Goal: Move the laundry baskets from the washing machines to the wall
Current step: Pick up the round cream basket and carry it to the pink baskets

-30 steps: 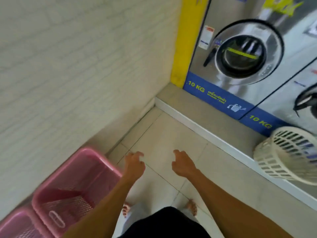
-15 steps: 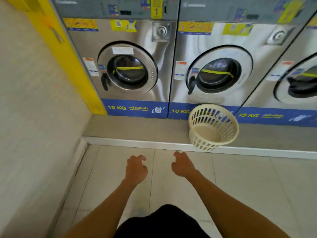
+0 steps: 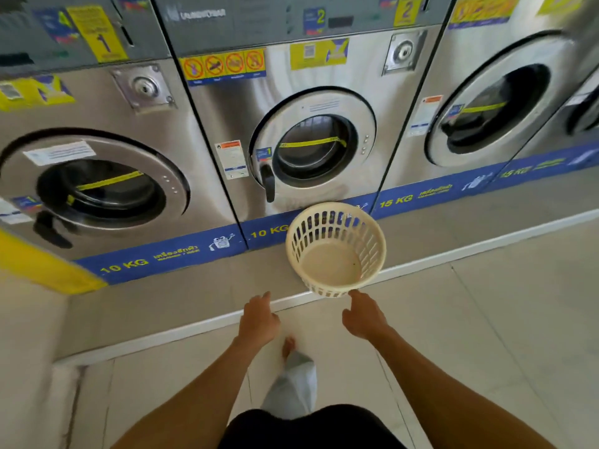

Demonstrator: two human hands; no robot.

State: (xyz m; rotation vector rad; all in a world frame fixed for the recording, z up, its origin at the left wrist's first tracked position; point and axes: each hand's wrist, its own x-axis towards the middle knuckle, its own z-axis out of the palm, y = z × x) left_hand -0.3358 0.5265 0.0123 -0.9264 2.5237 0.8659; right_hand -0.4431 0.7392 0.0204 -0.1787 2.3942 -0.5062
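Note:
A round cream laundry basket (image 3: 337, 251) with slotted sides stands empty on the grey step in front of the middle washing machine (image 3: 311, 124). My right hand (image 3: 364, 315) reaches toward it, fingertips just below its near rim, holding nothing. My left hand (image 3: 259, 319) is stretched out lower left of the basket, a hand's width from it, fingers loosely apart and empty.
A row of steel front-loading washing machines stands on a raised grey step (image 3: 181, 303) with a white edge. A pale wall (image 3: 29, 367) is at the lower left, beside a yellow post (image 3: 39, 267). Tiled floor (image 3: 486, 335) lies underfoot; one bare foot (image 3: 287, 346) is forward.
The view swung from the wall and pink baskets to the machines. I have stepped closer, and both hands now reach nearer to the cream basket.

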